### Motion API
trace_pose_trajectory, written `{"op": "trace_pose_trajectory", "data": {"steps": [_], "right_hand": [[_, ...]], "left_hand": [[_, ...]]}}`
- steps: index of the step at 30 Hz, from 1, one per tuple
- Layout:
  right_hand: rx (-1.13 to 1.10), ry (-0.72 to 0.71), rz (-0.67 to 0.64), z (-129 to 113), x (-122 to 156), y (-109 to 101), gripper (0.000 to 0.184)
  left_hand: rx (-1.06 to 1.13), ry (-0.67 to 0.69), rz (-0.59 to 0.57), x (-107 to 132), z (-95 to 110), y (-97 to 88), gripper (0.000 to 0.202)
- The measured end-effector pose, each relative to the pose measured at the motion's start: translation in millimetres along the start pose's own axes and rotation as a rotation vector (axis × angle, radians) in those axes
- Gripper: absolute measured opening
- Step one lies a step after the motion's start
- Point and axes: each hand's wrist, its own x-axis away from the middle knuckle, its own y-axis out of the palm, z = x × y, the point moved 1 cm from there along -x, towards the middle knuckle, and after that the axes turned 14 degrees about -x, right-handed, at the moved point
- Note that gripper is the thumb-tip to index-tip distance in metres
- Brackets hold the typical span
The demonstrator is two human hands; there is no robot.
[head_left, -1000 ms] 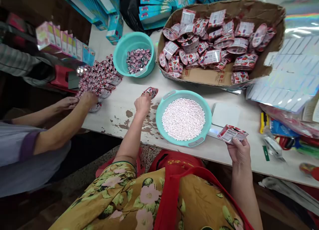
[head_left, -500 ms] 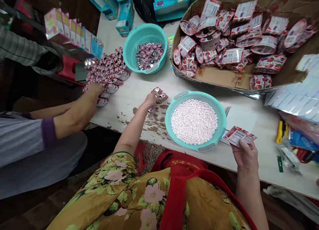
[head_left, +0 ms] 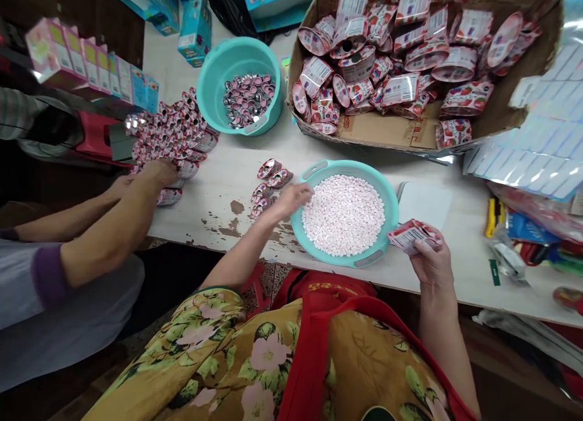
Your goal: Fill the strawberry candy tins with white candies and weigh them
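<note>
My left hand (head_left: 295, 200) is over the left rim of a turquoise basin (head_left: 390, 211), its fingers bent and drawn together. Whether anything is between them is hidden. Small pale-pink tablet candies (head_left: 344, 214) fill the basin. Just left of that hand, several red-and-white printed sleeves (head_left: 268, 169) stand in a small group with open tops. To the right of the basin, my right hand (head_left: 430, 254) grips a printed sleeve (head_left: 413, 236) between thumb and fingers. This sleeve is bent, with pictures and a white text panel on it.
Behind is a cardboard box (head_left: 387, 132) of printed sleeves. Another turquoise basin (head_left: 209, 99) holds small round metal-and-pink caps. At left, a co-worker's hand (head_left: 159, 173) touches a cluster of sleeves (head_left: 170, 129). A yellow cutter (head_left: 494, 217) lies at right.
My left hand has left the small group of sleeves and moved right to the basin's rim. In my right hand, the sleeve has gone from flat to bent. The view has shifted slightly.
</note>
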Motion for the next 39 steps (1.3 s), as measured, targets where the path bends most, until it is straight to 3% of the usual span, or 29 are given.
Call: {"op": "trace_pose_trajectory", "data": {"steps": [2, 6, 8, 11, 14, 16, 19, 22, 26, 31, 39], "right_hand": [[0.064, 0.008, -0.006, 5.2, 0.9, 9.6, 0.055], [0.185, -0.045, 0.01, 18.9, 3.9, 27.2, 0.061], [0.264, -0.072, -0.01, 24.7, 4.7, 33.3, 0.062], [0.38, -0.098, -0.037, 30.0, 4.4, 38.8, 0.06], [0.491, -0.161, -0.047, 31.2, 3.5, 43.4, 0.054], [0.604, -0.226, -0.092, 31.5, 2.9, 48.5, 0.05], [0.826, -0.311, -0.218, 36.5, 2.1, 61.6, 0.041], [0.957, -0.3, -0.353, 49.6, 2.2, 79.0, 0.034], [0.946, -0.259, -0.419, 67.7, 5.2, 96.4, 0.037], [0.979, -0.26, -0.392, 72.2, 9.7, 99.0, 0.035], [1.011, -0.29, -0.361, 61.4, 14.3, 102.3, 0.035]], "left_hand": [[-0.214, -0.023, -0.017, 2.6, 28.1, 38.7, 0.037], [-0.332, -0.241, 0.156, 11.7, 66.7, 110.6, 0.062], [-0.297, -0.215, 0.166, 13.1, 78.2, 134.4, 0.062], [-0.198, -0.141, 0.189, 1.5, 86.4, 150.7, 0.041], [0.16, -0.154, 0.241, -16.8, 85.7, 147.4, 0.017], [0.536, -0.218, 0.253, -20.5, 84.9, 137.0, 0.019], [1.035, -0.267, 0.241, -6.8, 92.5, 114.3, 0.03], [1.282, -0.137, 0.277, 15.2, 109.7, 93.1, 0.034], [1.4, -0.001, 0.38, 26.1, 124.7, 85.1, 0.035], [1.324, -0.092, 0.547, 14.8, 124.7, 91.6, 0.042], [1.296, -0.105, 0.539, 7.0, 133.4, 92.2, 0.043]]}}
